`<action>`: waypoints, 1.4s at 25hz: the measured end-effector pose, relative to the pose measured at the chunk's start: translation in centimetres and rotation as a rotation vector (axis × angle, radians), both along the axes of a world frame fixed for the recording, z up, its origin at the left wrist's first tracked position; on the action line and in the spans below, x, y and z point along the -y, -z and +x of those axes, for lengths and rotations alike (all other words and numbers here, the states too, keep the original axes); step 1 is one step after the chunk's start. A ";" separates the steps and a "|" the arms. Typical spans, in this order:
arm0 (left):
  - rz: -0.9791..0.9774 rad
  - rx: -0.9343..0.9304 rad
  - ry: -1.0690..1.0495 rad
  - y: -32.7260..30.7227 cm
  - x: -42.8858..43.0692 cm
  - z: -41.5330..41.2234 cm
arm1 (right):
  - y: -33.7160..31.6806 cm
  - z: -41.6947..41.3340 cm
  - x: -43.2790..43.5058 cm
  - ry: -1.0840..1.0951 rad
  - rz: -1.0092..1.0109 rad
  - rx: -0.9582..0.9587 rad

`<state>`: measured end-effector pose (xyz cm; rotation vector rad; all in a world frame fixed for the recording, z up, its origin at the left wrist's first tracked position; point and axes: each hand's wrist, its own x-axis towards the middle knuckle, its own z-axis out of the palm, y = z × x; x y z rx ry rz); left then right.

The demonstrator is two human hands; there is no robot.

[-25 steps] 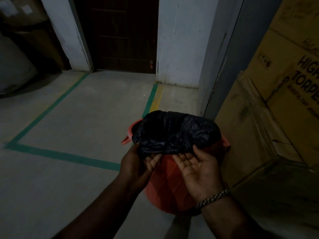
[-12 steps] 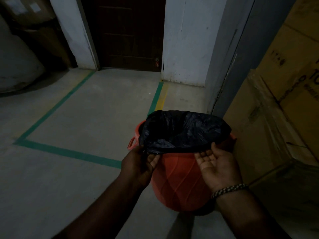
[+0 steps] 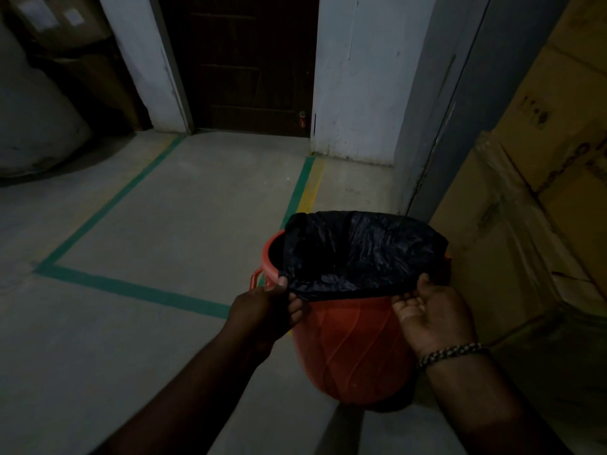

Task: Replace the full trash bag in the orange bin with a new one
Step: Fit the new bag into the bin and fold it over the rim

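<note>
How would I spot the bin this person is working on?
From the dark door at the back, follow the green floor line toward the cardboard boxes on the right. Beside them stands the orange bin, the only round container there, a black bag held over its mouth.

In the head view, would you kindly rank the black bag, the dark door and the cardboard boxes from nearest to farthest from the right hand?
1. black bag, its near edge pinched by the right hand.
2. cardboard boxes, standing just to the right.
3. dark door, far back, to the left.
</note>
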<state>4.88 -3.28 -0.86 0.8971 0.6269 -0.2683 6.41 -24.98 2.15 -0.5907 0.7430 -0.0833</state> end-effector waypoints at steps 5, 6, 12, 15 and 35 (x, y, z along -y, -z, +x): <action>0.179 -0.024 -0.013 -1.0 -0.5 -0.8 | 0.1 0.5 0.0 0.010 0.006 0.023; 0.242 -0.019 -0.039 -1.3 -0.6 -1.0 | 0.2 0.6 -0.1 0.010 0.008 0.023; -0.059 -0.094 -0.099 -1.4 -0.2 -1.2 | 0.3 0.3 0.4 0.006 0.018 0.014; -0.037 -0.125 -0.029 -0.7 -0.1 -1.3 | 0.4 0.3 1.1 0.017 0.010 0.003; -0.054 -0.195 -0.016 -0.7 -0.7 -1.7 | -0.5 -0.4 1.6 -0.056 0.001 -0.005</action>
